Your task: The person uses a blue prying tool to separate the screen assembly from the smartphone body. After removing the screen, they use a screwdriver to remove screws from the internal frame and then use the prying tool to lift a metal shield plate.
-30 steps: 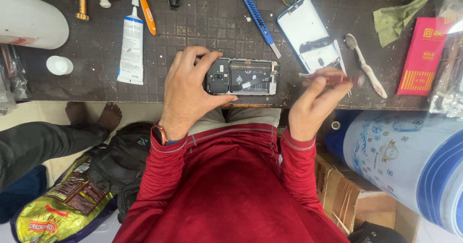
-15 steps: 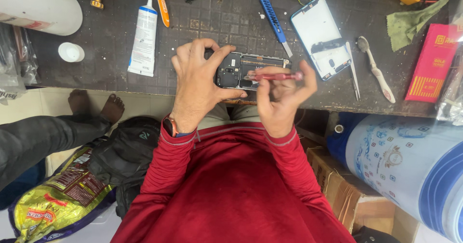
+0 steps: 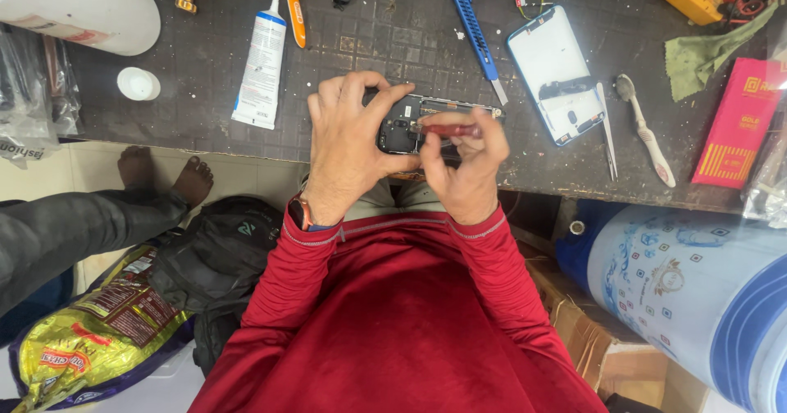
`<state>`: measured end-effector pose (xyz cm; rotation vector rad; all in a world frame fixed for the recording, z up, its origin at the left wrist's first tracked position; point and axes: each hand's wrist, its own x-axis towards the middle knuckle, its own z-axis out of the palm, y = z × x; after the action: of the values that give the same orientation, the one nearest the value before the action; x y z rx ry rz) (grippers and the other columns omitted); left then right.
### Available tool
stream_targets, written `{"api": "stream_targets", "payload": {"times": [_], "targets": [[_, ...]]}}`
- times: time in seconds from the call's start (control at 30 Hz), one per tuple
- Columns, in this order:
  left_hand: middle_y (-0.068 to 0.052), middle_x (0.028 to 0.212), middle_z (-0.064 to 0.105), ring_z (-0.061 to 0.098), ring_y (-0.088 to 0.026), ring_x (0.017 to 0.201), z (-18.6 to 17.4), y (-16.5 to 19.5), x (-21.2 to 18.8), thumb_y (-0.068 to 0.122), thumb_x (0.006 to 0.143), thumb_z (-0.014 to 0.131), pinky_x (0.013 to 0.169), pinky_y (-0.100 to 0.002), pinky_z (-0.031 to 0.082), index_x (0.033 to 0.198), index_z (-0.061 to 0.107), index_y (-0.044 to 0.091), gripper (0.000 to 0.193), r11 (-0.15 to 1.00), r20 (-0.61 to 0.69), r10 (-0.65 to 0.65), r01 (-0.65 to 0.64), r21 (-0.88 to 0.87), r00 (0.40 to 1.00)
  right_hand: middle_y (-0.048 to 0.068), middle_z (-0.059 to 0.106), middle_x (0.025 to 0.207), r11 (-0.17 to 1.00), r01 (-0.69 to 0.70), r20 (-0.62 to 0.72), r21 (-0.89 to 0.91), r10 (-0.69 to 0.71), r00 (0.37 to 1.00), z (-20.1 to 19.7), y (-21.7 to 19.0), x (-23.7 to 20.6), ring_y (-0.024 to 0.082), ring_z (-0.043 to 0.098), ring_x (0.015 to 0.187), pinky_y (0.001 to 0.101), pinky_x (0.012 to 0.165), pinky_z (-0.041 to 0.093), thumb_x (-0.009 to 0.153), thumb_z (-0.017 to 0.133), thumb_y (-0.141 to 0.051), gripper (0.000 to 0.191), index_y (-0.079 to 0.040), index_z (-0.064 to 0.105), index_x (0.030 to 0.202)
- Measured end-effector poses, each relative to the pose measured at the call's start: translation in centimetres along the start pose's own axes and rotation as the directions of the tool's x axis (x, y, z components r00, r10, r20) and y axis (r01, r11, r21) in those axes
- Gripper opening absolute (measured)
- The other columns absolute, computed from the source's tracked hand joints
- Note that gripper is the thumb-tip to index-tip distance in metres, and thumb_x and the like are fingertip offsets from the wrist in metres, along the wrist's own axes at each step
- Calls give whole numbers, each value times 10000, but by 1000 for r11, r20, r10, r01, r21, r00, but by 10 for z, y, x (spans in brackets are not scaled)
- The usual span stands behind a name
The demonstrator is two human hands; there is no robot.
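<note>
**A:** Start at the fingers. What are they doing?

**B:** The left hand (image 3: 348, 147) is curled around the opened phone (image 3: 422, 124), thumb along its lower edge and fingertips over the upper one, pinning it just above the table's near edge at the centre of the frame. The right hand (image 3: 463, 167) is closed on a red-handled screwdriver (image 3: 449, 130), pinched between thumb and fingers, its tip lying over the phone's exposed insides.

**A:** How would you expect that phone to handle?

**B:** Light and stiff in the frame, I'd judge, but fragile inside: the back is off, so dark boards and small metal parts lie bare. The edges look like the safe place to hold it, as the left hand does. The screwdriver is slim and rigid and probably wants only a fingertip grip.

**A:** And moving outward?

**B:** The dark tabletop (image 3: 393, 36) has a moulded square-grid texture and looks rubbery and worn. Right of the hands lies a white back cover with a blue rim (image 3: 553, 69), smooth and glossy, then thin metal tweezers (image 3: 607, 134) and a pale toothbrush (image 3: 648, 134). Above is a blue utility knife (image 3: 471, 20); to the upper left a white glue tube (image 3: 261, 65) and a small white cap (image 3: 138, 83).

**A:** Farther still?

**B:** A crumpled green cloth (image 3: 705, 52) and a pink box (image 3: 738, 122) sit at the upper right; a large blue-and-white patterned drum (image 3: 697, 290) stands at the lower right. At lower left there's a black backpack (image 3: 213, 257), a shiny yellow foil bag (image 3: 82, 339), and another person's bare feet (image 3: 164, 175).
</note>
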<state>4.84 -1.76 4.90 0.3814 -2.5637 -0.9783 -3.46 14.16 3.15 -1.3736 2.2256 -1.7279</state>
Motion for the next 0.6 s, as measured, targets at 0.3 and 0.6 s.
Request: {"api": "stream_targets", "payload": {"times": [0.3,0.6], "targets": [[-31,1245,554,466,-317,1170,-1,-2,-1,363,647,925,981,-469,362,1306,677,184,726,1000,-12,18,-18,24,1000,66,625,894,759,119,308,-640,111,945,-20,-63,55,262,630,855,386,610,528,959,737,-204,209,-66,587,1007],[-46,1230,569,476,-326,1143,-2,-1,2,362,612,935,966,-471,368,1289,678,172,749,1000,-10,7,-7,27,1000,47,647,941,802,232,512,-550,105,852,-30,-77,85,265,624,874,382,580,538,853,685,-125,259,-46,590,1080]]}}
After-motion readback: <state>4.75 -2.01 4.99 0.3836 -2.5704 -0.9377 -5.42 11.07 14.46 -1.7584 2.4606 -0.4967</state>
